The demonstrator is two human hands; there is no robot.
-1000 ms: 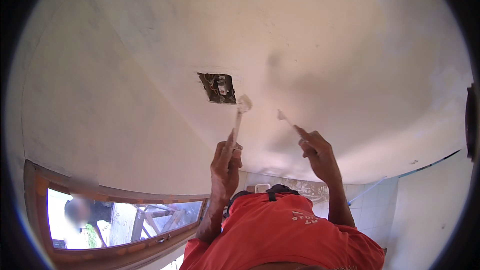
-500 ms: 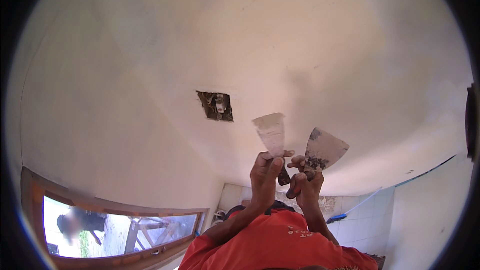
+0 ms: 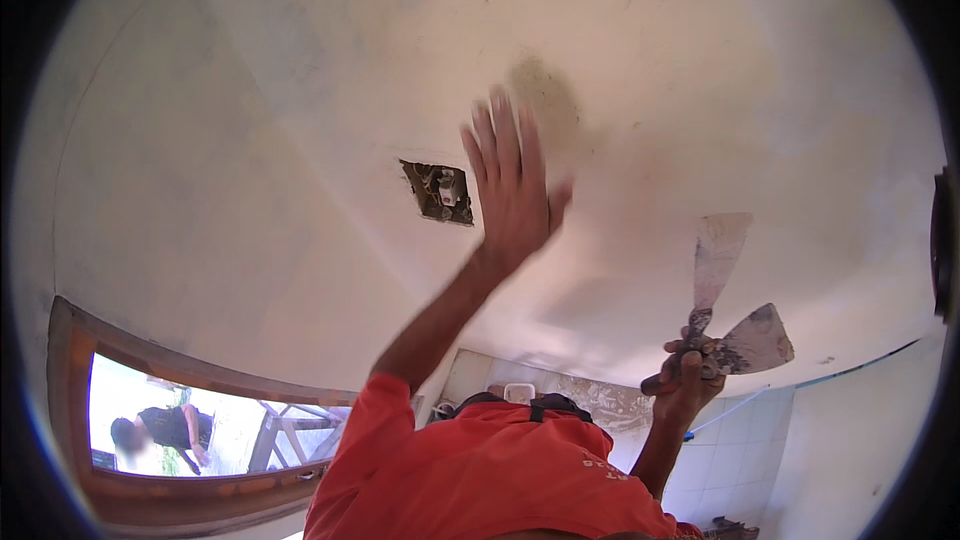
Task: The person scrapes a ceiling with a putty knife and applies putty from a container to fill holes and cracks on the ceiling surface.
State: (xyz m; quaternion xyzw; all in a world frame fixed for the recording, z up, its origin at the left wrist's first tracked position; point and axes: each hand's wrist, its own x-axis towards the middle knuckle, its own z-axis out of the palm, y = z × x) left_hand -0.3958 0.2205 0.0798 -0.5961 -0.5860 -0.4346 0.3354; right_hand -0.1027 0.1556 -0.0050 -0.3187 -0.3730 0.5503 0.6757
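Observation:
My left hand [image 3: 514,185] is raised with its fingers stretched out and holds nothing. It is at the pale plastered wall [image 3: 330,70], just right of a square recess [image 3: 437,192] with wires and a white fitting inside. I cannot tell whether the palm touches the plaster. Lower and to the right, my right hand [image 3: 690,385] grips two putty knives together by their handles. The narrower knife [image 3: 718,260] points up; the wider, stained knife [image 3: 757,342] slants right. Above my left fingertips, a darker patch [image 3: 545,90] shows on the plaster.
At lower left a wooden-framed window [image 3: 180,490] shows a person [image 3: 170,430] outside. White tiles [image 3: 730,450] cover part of the wall at lower right. A dark object [image 3: 940,245] juts in at the right edge.
My left hand has let go of the narrower putty knife and moved up to the plaster, opening flat. My right hand now has both knives and has shifted right and down.

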